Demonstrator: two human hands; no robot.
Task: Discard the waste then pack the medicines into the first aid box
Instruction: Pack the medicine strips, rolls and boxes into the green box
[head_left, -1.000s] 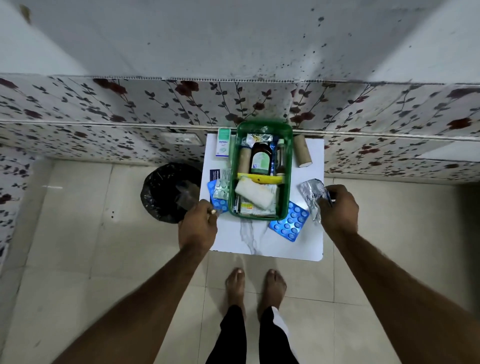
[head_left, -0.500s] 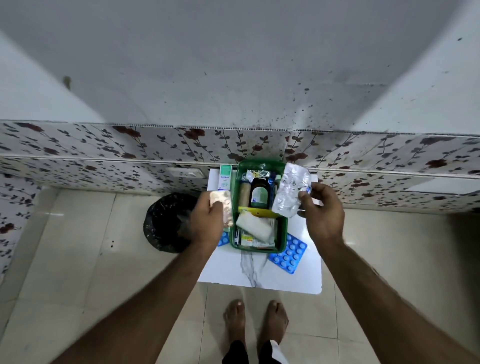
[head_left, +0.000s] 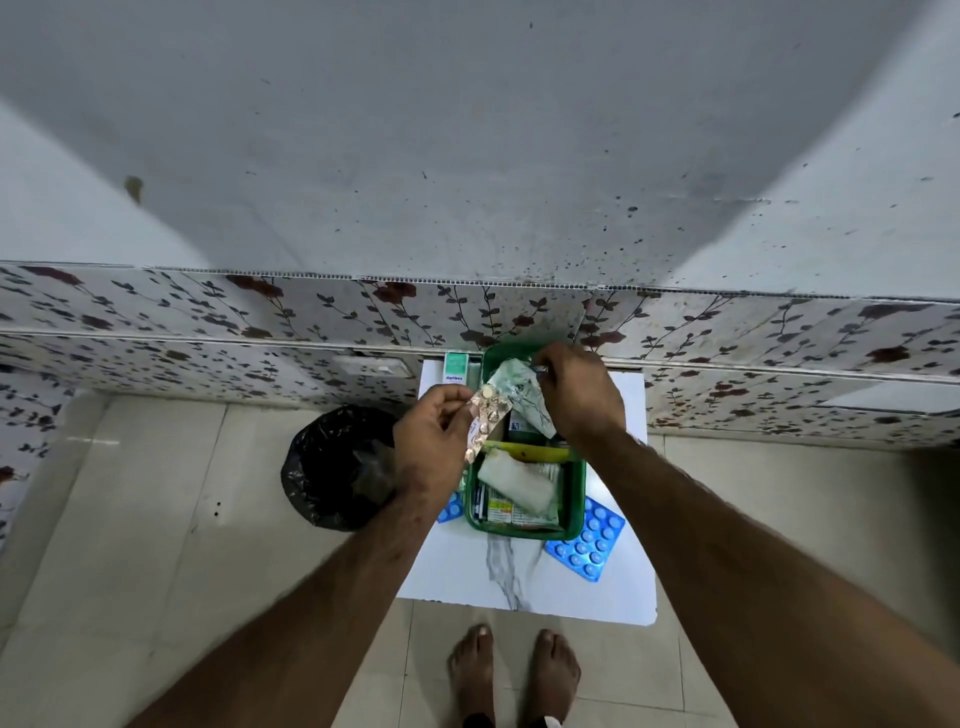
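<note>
My left hand (head_left: 434, 431) pinches a pink tablet strip (head_left: 483, 418), my right hand (head_left: 576, 395) grips a crumpled foil wrapper (head_left: 519, 392) — both held above the green first aid box (head_left: 574, 525). Best to check each: the strip goes below into the box, the wrapper to the black bin bag (head_left: 332, 467) left of my left hand.

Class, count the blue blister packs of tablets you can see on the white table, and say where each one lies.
2. One blue blister pack lies right of the green box. Another peeks out at the box's left, mostly hidden under the left hand's wrist. More could be hidden.
</note>
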